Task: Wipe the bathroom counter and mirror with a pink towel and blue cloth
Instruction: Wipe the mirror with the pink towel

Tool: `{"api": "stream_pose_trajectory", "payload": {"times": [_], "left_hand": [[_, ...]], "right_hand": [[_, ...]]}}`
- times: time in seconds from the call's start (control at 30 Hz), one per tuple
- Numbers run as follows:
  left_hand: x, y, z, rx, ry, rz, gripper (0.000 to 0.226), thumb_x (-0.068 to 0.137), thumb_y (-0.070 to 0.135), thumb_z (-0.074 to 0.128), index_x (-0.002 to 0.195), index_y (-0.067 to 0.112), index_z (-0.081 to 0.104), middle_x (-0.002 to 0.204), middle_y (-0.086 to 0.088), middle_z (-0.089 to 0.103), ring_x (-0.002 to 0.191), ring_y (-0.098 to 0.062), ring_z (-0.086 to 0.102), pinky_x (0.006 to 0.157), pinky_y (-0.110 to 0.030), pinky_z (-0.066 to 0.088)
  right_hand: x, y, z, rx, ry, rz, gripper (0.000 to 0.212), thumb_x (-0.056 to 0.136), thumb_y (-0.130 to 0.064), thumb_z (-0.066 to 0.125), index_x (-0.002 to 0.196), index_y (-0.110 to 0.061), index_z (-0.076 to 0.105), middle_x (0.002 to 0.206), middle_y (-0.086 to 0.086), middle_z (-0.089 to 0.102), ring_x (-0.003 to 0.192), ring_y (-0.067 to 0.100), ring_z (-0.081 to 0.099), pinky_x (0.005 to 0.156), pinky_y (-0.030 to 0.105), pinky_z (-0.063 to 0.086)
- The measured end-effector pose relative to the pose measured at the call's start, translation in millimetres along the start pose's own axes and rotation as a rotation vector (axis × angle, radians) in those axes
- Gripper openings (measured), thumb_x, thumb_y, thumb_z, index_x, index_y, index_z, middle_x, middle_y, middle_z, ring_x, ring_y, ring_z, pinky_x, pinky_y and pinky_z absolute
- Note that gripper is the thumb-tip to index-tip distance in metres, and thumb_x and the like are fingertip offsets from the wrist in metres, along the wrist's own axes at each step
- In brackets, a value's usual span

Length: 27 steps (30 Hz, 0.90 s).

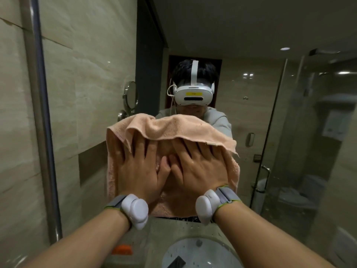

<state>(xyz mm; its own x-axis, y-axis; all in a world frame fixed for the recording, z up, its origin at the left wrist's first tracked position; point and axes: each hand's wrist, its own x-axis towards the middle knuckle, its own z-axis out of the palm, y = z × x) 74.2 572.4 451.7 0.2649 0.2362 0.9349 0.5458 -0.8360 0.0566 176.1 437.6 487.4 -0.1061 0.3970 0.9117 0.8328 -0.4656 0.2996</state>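
A pink towel point(173, 128) is spread flat against the mirror point(251, 113) straight ahead, its top edge folded over my fingertips. My left hand point(141, 171) and my right hand point(199, 169) press on it side by side with straight, spread fingers, thumbs touching in the middle. Both wrists carry grey bands with white trackers. The counter point(164, 231) lies below, wet with droplets. No blue cloth is in view.
A round white sink point(199, 252) with a dark faucet sits under my arms. An orange object point(122, 249) lies on the counter at left. A metal mirror frame point(41, 122) and tiled wall stand left; the mirror reflects a person wearing a headset and a glass shower.
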Motion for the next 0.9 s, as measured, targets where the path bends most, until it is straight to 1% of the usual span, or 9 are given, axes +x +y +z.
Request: {"api": "stream_pose_trajectory", "payload": {"times": [0.1, 0.17, 0.23, 0.4, 0.47, 0.57, 0.7, 0.77, 0.9], "left_hand": [[4.7, 10.3, -0.9, 0.006, -0.001, 0.024, 0.065, 0.101, 0.056, 0.024, 0.159, 0.027, 0.017, 0.163, -0.014, 0.023, 0.152, -0.04, 0.018, 0.123, -0.065, 0.007], [22.2, 19.6, -4.8, 0.019, 0.011, 0.083, 0.066, 0.101, 0.058, 0.02, 0.161, 0.029, 0.016, 0.164, -0.012, 0.022, 0.155, -0.039, 0.015, 0.121, -0.07, 0.007], [45.4, 33.1, -8.7, 0.029, 0.044, 0.128, 0.064, 0.101, 0.057, 0.021, 0.159, 0.03, 0.019, 0.163, -0.013, 0.026, 0.156, -0.041, 0.018, 0.118, -0.074, 0.009], [100.9, 67.5, -24.7, 0.02, 0.132, 0.219, 0.063, 0.103, 0.054, 0.026, 0.16, 0.028, 0.026, 0.169, -0.01, 0.023, 0.158, -0.038, 0.014, 0.119, -0.073, 0.009], [116.9, 82.2, -26.0, -0.005, 0.153, 0.21, 0.06, 0.103, 0.054, 0.028, 0.157, 0.028, 0.033, 0.167, -0.01, 0.028, 0.156, -0.039, 0.018, 0.119, -0.072, 0.011], [122.8, 87.1, -27.2, -0.025, 0.174, 0.178, 0.057, 0.103, 0.054, 0.031, 0.151, 0.026, 0.042, 0.162, -0.011, 0.037, 0.152, -0.042, 0.027, 0.119, -0.072, 0.014], [117.1, 87.7, -26.8, -0.016, 0.174, 0.173, 0.057, 0.103, 0.053, 0.034, 0.152, 0.026, 0.041, 0.163, -0.012, 0.037, 0.151, -0.042, 0.029, 0.122, -0.069, 0.012], [116.1, 88.2, -27.5, -0.009, 0.17, 0.177, 0.057, 0.103, 0.053, 0.034, 0.153, 0.026, 0.041, 0.163, -0.012, 0.036, 0.153, -0.042, 0.026, 0.122, -0.069, 0.009], [110.8, 89.5, -25.6, -0.026, 0.176, 0.171, 0.057, 0.103, 0.051, 0.036, 0.153, 0.025, 0.041, 0.163, -0.012, 0.037, 0.153, -0.041, 0.026, 0.121, -0.07, 0.012]], "right_hand": [[1.4, 17.2, -6.0, -0.011, -0.032, -0.033, 0.046, 0.094, -0.05, 0.047, 0.134, -0.028, 0.054, 0.129, -0.001, 0.06, 0.119, 0.028, 0.048, 0.1, 0.045, 0.033], [9.8, 31.4, -12.2, -0.053, -0.033, -0.001, 0.05, 0.093, -0.05, 0.047, 0.137, -0.028, 0.052, 0.133, 0.0, 0.058, 0.123, 0.029, 0.045, 0.102, 0.045, 0.03], [20.6, 47.2, -20.1, -0.095, -0.019, 0.027, 0.055, 0.091, -0.051, 0.048, 0.14, -0.027, 0.05, 0.138, 0.0, 0.054, 0.126, 0.029, 0.042, 0.103, 0.047, 0.028], [52.7, 87.4, -43.4, -0.154, 0.054, 0.094, 0.058, 0.095, -0.051, 0.042, 0.147, -0.027, 0.042, 0.146, 0.002, 0.048, 0.133, 0.03, 0.04, 0.108, 0.046, 0.027], [61.8, 103.3, -49.1, -0.181, 0.1, 0.12, 0.056, 0.097, -0.051, 0.04, 0.147, -0.025, 0.045, 0.146, 0.004, 0.05, 0.133, 0.032, 0.042, 0.108, 0.045, 0.028], [67.5, 105.3, -52.5, -0.198, 0.109, 0.138, 0.056, 0.097, -0.052, 0.039, 0.145, -0.024, 0.049, 0.144, 0.005, 0.052, 0.133, 0.034, 0.045, 0.109, 0.047, 0.028], [64.8, 102.4, -53.8, -0.21, 0.057, 0.158, 0.057, 0.098, -0.053, 0.038, 0.145, -0.025, 0.049, 0.147, 0.004, 0.05, 0.134, 0.034, 0.043, 0.11, 0.05, 0.028], [64.1, 102.4, -54.3, -0.205, 0.063, 0.157, 0.056, 0.097, -0.053, 0.039, 0.144, -0.024, 0.05, 0.147, 0.004, 0.05, 0.133, 0.034, 0.043, 0.11, 0.052, 0.03], [60.3, 103.0, -50.7, -0.213, 0.089, 0.141, 0.055, 0.097, -0.053, 0.04, 0.143, -0.025, 0.051, 0.145, 0.004, 0.051, 0.132, 0.034, 0.044, 0.109, 0.05, 0.028]]}}
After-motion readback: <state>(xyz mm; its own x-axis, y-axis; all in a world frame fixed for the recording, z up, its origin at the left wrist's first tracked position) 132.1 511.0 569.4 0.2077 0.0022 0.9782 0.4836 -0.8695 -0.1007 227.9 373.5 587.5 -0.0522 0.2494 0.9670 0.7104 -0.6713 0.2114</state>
